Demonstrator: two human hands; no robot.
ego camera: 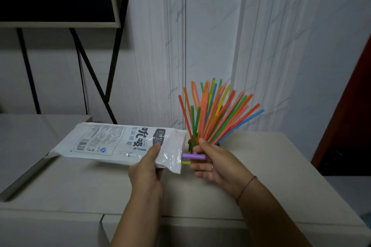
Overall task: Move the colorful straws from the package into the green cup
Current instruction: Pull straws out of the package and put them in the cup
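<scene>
The person's left hand (147, 168) has its grip clamped on the open end of the package (118, 143), a white plastic bag held lifted above the pale counter (80, 186). Just beside it, the right hand (210, 161) pinches a purple straw (193, 156) poking from the bag's mouth — a yellow straw (185, 163) shows just beneath. Behind the right hand stands the green cup (190, 144), mostly hidden, with a fan of colorful straws (216, 112) spreading upward from it. Farther back — a white wall (281, 26).

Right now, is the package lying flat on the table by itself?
No, the left hand holds the package lifted while the right hand pulls a purple straw out.
</scene>
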